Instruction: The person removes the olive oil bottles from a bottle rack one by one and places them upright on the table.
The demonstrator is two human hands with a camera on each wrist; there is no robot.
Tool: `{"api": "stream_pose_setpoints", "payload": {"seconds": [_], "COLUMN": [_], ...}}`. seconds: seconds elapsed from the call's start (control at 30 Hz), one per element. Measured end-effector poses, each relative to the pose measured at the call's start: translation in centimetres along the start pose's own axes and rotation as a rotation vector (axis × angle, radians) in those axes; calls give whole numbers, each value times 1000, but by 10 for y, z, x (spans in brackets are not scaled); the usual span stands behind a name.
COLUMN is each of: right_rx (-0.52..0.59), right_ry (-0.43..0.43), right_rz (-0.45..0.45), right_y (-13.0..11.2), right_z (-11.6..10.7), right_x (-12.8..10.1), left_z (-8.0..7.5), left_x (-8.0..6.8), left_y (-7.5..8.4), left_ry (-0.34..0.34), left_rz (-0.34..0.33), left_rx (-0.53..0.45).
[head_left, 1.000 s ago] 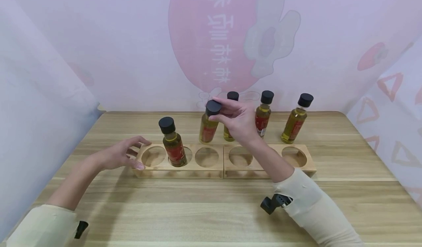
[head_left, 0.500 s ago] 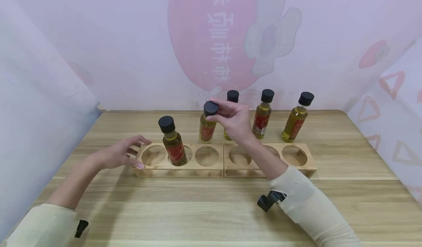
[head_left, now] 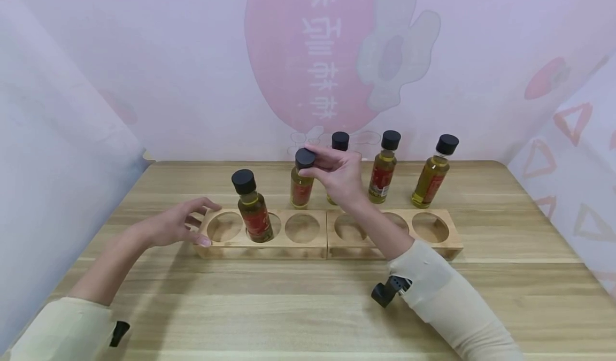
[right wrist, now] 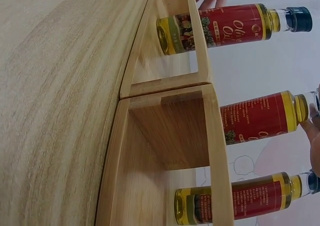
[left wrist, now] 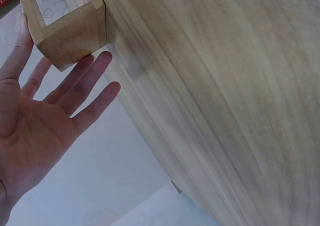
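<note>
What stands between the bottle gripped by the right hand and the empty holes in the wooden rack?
Nothing visible. The right hand pinches the bottle by its cap just behind the wooden rack, and the hole right in front of it is open. The seated bottle stands one hole left.

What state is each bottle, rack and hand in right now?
Left wooden rack: on the table, middle hole filled, two empty.
Right wooden rack: on the table, no bottle in it.
Racked olive oil bottle: capped, leaning in its hole.
Gripped olive oil bottle: capped, held by the cap.
Three rear olive oil bottles: capped, on the table.
Right hand: fingers pinching the cap.
Left hand: open, against the left rack's end.
</note>
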State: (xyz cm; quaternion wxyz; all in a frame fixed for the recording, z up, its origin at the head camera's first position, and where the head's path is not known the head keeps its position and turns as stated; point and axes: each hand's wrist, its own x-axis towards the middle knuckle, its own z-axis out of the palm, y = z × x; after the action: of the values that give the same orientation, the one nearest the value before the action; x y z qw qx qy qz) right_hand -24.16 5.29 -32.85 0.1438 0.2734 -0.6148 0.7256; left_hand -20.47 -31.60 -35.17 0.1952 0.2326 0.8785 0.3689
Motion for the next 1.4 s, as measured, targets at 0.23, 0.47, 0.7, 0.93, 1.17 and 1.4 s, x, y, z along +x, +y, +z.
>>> {"api": "stream_pose_setpoints", "payload": {"seconds": [0.23,0.47,0.7,0.93,1.17,1.4], "right_rx": [2,-9,-24,-23,-14,-16], "right_ry": [5,22,40,48,40,44], "right_rz": [29,40,52,64,54,52], "right_y": [5,9,13,15,19,21], "right_z": [2,3,3,4,5,6], "right_x": [0,1,3,4,7,9], "left_z": [1,1,1,1,1,1], "left_x": [0,0,0,1,2,2], "left_y": [-1,0,0,0,0,0], "left_ry": [8,5,6,4,-4,-4], "left_rz": [12,1,5,24,13,10], "left_rx": [8,7,2,0,-16,-14]}}
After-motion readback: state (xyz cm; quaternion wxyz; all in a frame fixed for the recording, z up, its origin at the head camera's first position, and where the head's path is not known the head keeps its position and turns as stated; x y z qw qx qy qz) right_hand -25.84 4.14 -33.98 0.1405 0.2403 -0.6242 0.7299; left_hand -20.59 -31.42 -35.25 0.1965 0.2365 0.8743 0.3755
